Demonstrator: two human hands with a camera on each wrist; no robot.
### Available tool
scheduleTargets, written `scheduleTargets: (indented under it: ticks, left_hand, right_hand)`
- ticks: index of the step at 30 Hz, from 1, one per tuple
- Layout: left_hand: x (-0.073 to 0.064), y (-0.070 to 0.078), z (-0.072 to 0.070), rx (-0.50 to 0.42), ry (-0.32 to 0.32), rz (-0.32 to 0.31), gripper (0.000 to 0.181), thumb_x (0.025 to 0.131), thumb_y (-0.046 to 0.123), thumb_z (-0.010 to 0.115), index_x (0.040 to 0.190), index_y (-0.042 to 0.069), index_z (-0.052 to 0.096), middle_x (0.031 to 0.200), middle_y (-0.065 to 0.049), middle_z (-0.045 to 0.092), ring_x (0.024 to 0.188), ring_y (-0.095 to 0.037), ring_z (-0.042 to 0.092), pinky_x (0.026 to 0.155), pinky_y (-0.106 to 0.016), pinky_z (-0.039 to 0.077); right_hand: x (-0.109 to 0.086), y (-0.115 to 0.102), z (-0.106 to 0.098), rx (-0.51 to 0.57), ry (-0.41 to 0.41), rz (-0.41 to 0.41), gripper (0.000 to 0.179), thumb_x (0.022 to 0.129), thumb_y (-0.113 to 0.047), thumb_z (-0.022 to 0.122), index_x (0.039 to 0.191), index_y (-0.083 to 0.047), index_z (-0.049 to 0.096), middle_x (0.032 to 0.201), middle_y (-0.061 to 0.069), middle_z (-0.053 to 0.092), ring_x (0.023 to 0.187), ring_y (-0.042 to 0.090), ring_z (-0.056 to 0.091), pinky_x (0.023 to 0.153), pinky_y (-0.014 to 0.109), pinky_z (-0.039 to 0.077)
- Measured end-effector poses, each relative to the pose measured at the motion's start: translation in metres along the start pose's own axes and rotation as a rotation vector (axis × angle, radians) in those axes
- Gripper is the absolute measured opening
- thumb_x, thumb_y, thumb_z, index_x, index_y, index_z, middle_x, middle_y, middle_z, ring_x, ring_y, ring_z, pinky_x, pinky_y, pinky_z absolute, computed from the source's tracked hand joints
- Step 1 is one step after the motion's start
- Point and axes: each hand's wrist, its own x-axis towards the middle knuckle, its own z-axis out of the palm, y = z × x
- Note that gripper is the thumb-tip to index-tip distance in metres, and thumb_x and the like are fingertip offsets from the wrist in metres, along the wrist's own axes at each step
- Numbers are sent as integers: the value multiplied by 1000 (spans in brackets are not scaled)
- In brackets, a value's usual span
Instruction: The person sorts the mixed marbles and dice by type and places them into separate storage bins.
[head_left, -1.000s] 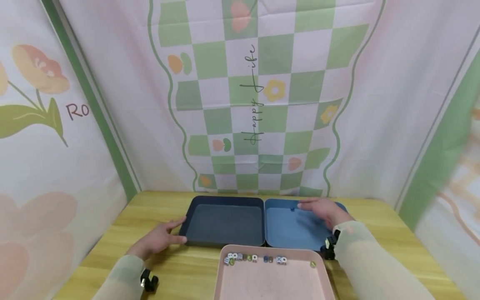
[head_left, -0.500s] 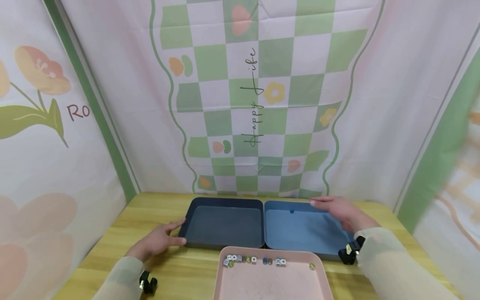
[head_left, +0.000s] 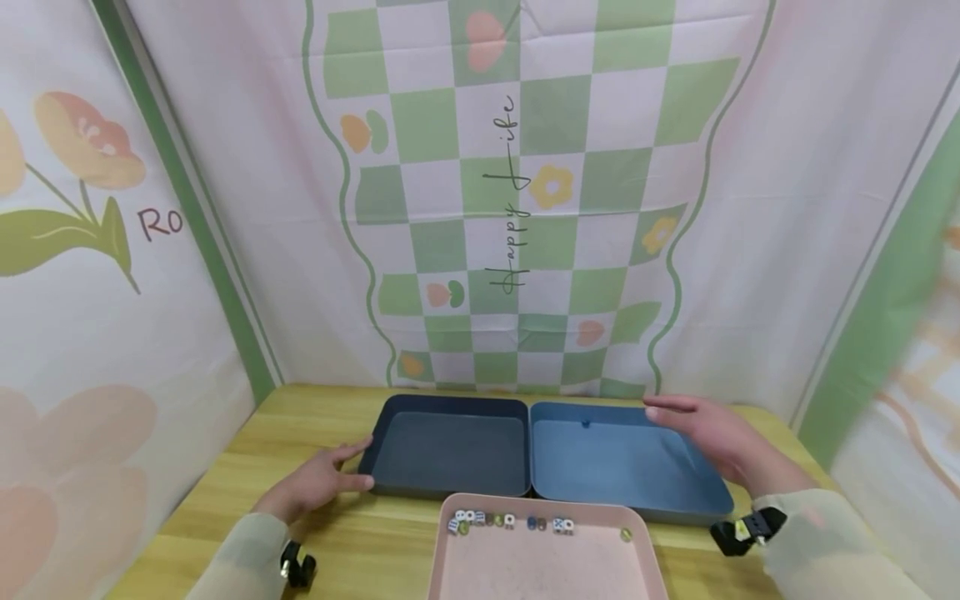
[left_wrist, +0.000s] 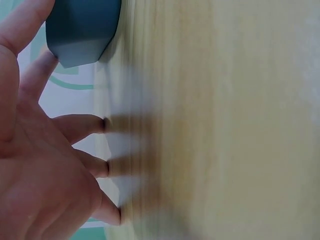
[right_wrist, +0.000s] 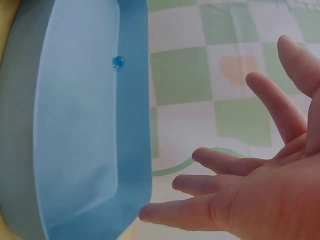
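My left hand (head_left: 313, 482) rests on the table with its index finger and thumb at the left side of a dark navy tray (head_left: 450, 454). In the left wrist view its other fingertips (left_wrist: 100, 125) touch the wood, spread apart. At the right end of a lighter blue tray (head_left: 611, 458) is my right hand (head_left: 716, 435), fingers extended and holding nothing. Its little finger overlaps the tray's corner in the right wrist view. Inside that tray, a small clear blue ball (right_wrist: 118, 61), like a marble, lies by the far wall.
In front of both trays stands a pink tray (head_left: 540, 567). Several white dice (head_left: 562, 524) and small coloured balls or marbles lie along its far wall, a yellowish one (head_left: 626, 534) at the right. Printed curtains (head_left: 495, 208) hang close behind the wooden table (head_left: 360, 542).
My right hand has moved rightward, from above the blue tray to its right end, uncovering more of the tray. The left hand and the small things in the trays stay put.
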Motion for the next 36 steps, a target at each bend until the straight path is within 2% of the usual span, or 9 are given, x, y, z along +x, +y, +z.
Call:
scheduleTargets:
  ticks: [7, 13, 17, 20, 22, 27, 31, 36]
  left_hand:
    - [2, -2, -1, 10, -2, -7, 84, 84, 38, 80, 155, 18, 39, 159, -23, 24, 144, -49, 13, 111, -66, 12]
    - [4, -2, -2, 18, 6, -3, 84, 83, 38, 80, 154, 20, 40, 158, -23, 25, 144, -48, 13, 111, -66, 11]
    - [2, -1, 0, 20, 11, -1, 83, 83, 36, 81, 154, 18, 41, 157, -23, 27, 144, -48, 14, 111, -65, 11]
    - [0, 0, 1, 20, 11, 0, 83, 83, 36, 81, 154, 18, 41, 157, -23, 27, 143, -49, 15, 111, -65, 11]
    - [-2, 2, 1, 20, 12, 2, 83, 83, 36, 81, 154, 18, 41, 157, -24, 26, 143, -50, 15, 111, -65, 11]
    - [-3, 2, 1, 14, 6, -1, 83, 84, 35, 80, 154, 18, 40, 158, -25, 23, 143, -50, 14, 111, -66, 10]
    - [-3, 3, 0, 7, 7, 3, 83, 84, 34, 80, 154, 17, 40, 158, -25, 24, 143, -50, 14, 111, -66, 11]
    - [-3, 3, 1, 6, 8, 9, 82, 84, 33, 80, 154, 16, 41, 157, -25, 25, 143, -50, 15, 111, -65, 11]
  right_hand:
    - [-26, -2, 1, 22, -28, -89, 73, 91, -50, 68, 146, -4, 50, 156, 28, 29, 140, 56, 16, 104, 73, 20]
    - [-50, -6, 11, -8, -70, -158, 61, 95, -37, 69, 143, -3, 54, 157, 31, 21, 140, 58, 12, 104, 71, 25]
    - [-69, -6, 22, -61, -84, -237, 51, 96, -30, 68, 139, -4, 58, 154, 31, 30, 138, 58, 19, 102, 68, 31]
    - [-81, -5, 30, -109, -82, -254, 46, 95, -31, 69, 135, -8, 63, 151, 28, 38, 136, 56, 27, 100, 65, 37]
    - [-86, -3, 33, -127, -95, -249, 45, 95, -32, 69, 135, -10, 64, 150, 27, 39, 136, 56, 29, 98, 61, 41]
    - [-91, 4, 40, -157, -94, -206, 44, 92, -36, 71, 132, -16, 67, 153, 27, 35, 137, 60, 19, 94, 62, 45]
    - [-88, 7, 46, -185, -88, -172, 45, 90, -38, 74, 129, -17, 69, 155, 31, 28, 137, 62, 14, 93, 67, 42]
    - [-82, 8, 54, -208, -114, -141, 46, 87, -39, 76, 127, -16, 70, 154, 36, 23, 135, 64, 15, 93, 69, 39]
